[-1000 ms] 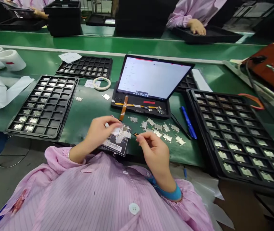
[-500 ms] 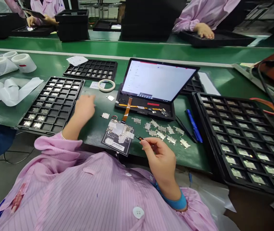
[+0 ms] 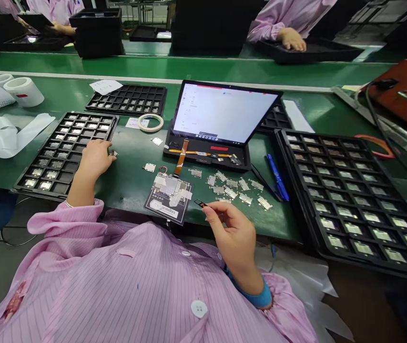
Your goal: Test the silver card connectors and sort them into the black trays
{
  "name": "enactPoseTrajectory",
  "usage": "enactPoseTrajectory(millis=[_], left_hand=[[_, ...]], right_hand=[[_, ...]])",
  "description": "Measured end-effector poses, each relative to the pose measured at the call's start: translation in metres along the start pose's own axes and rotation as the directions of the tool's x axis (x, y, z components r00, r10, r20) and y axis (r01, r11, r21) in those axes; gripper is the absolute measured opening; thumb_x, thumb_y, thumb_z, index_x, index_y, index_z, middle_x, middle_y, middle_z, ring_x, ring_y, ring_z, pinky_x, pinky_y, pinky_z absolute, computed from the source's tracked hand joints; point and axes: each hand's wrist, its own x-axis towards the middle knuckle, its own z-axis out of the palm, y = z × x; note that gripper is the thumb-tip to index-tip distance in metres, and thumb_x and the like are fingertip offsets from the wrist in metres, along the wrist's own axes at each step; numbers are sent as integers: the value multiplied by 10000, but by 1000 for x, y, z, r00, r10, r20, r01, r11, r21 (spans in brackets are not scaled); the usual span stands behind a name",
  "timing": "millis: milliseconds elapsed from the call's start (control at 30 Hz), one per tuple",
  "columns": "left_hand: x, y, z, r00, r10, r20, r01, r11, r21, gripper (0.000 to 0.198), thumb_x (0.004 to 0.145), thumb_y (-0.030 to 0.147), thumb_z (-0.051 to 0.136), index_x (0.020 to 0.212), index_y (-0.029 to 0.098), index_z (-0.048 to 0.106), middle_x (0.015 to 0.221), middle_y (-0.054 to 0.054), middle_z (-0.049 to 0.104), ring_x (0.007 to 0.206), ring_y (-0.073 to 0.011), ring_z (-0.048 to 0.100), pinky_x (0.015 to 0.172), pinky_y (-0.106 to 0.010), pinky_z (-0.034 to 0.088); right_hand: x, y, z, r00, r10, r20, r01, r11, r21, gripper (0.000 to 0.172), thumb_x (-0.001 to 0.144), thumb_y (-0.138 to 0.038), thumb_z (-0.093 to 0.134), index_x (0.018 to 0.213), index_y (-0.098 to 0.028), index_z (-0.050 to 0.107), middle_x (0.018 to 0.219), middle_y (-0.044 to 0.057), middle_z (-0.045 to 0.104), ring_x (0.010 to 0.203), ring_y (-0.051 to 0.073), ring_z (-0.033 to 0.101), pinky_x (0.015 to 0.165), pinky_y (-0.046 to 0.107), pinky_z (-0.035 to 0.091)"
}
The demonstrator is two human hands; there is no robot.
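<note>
My left hand point(image 3: 95, 159) is closed at the right edge of the left black parts tray point(image 3: 62, 178). A small silvery board point(image 3: 113, 153) shows at its thumb and fingertips. In a pinch, my right hand point(image 3: 231, 229) holds a small black SIM card tray point(image 3: 199, 203) by one end, just right of a black circuit panel point(image 3: 168, 197) with tape on it. An orange ribbon cable point(image 3: 181, 159) joins that panel to an open device with a lit screen point(image 3: 225, 112). Several small silvery modules point(image 3: 231, 193) lie loose above my right hand.
A large black tray of modules point(image 3: 346, 197) stands at the right, beside a blue pen point(image 3: 278, 177). A tape ring point(image 3: 150, 123) and another tray point(image 3: 128, 99) lie farther back. White label rolls point(image 3: 24, 92) are at the left. Co-workers' hands point(image 3: 291, 39) show across the bench.
My left hand has moved left onto the edge of the parts tray, and a small board now shows at its fingertips. My right hand keeps its pinch. The whole view has shifted slightly.
</note>
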Motion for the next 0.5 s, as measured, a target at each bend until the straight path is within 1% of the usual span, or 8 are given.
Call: enactPoseTrajectory(millis=[33, 133, 233, 300, 367, 433, 500], left_hand=[[-3, -4, 0, 1000, 2, -2, -2, 1000, -1, 340, 850, 269, 641, 1176, 189, 695, 1321, -165, 589, 1290, -388, 449, 997, -521, 433], [-12, -9, 1, 1000, 5, -16, -5, 1000, -4, 234, 843, 208, 635, 1043, 209, 757, 1348, -135, 580, 1365, -375, 381, 1044, -520, 400], [-19, -3, 4, 999, -2, -52, 1, 1000, -23, 208, 868, 262, 626, 1002, 199, 773, 1326, -124, 607, 1354, -354, 411, 1055, -495, 402], [-23, 3, 7, 996, -27, -90, 23, 999, -45, 254, 886, 340, 619, 1009, 180, 774, 1330, -145, 608, 1332, -360, 439, 1043, -501, 413], [-24, 10, 10, 990, -61, -131, 51, 996, -75, 285, 896, 373, 610, 1014, 172, 773, 1327, -157, 609, 1314, -362, 457, 1041, -509, 411], [-25, 16, 13, 985, -76, -152, 59, 992, -110, 259, 894, 344, 613, 1016, 179, 771, 1325, -145, 613, 1304, -348, 469, 1054, -497, 404], [-26, 20, 15, 988, -63, -140, 42, 988, -151, 228, 887, 297, 620, 1019, 191, 773, 1324, -130, 618, 1288, -337, 489, 1052, -483, 413]], right_hand=[[-1, 1, -1, 1000, 4, 0, -4, 1000, -6, 129, 907, -332, 644, 856, -219, 681, 791, 16, 683, 640, 162, 598, 600, 303, 472], [-2, 3, 0, 1000, 8, -1, -8, 1000, -17, 126, 910, -335, 643, 870, -222, 683, 812, 20, 688, 639, 163, 596, 613, 315, 474], [-3, 5, 2, 1000, 0, 6, 0, 1000, -14, 112, 911, -331, 647, 879, -230, 684, 819, 16, 687, 643, 162, 596, 610, 313, 471], [-3, 4, 3, 1000, -4, 14, 4, 1000, -9, 108, 912, -327, 647, 877, -231, 683, 808, 13, 682, 639, 161, 597, 601, 309, 470], [-4, 1, 4, 1000, -9, 22, 10, 1000, -9, 105, 913, -318, 646, 867, -231, 682, 795, 11, 680, 636, 160, 598, 597, 305, 472], [-4, -2, 4, 1000, -19, 23, 19, 1000, -13, 97, 913, -303, 645, 862, -229, 681, 793, 9, 681, 636, 156, 600, 594, 297, 474], [-4, -4, 4, 999, -29, 20, 29, 999, -18, 91, 914, -286, 641, 855, -227, 678, 784, 5, 677, 636, 151, 599, 586, 286, 472]])
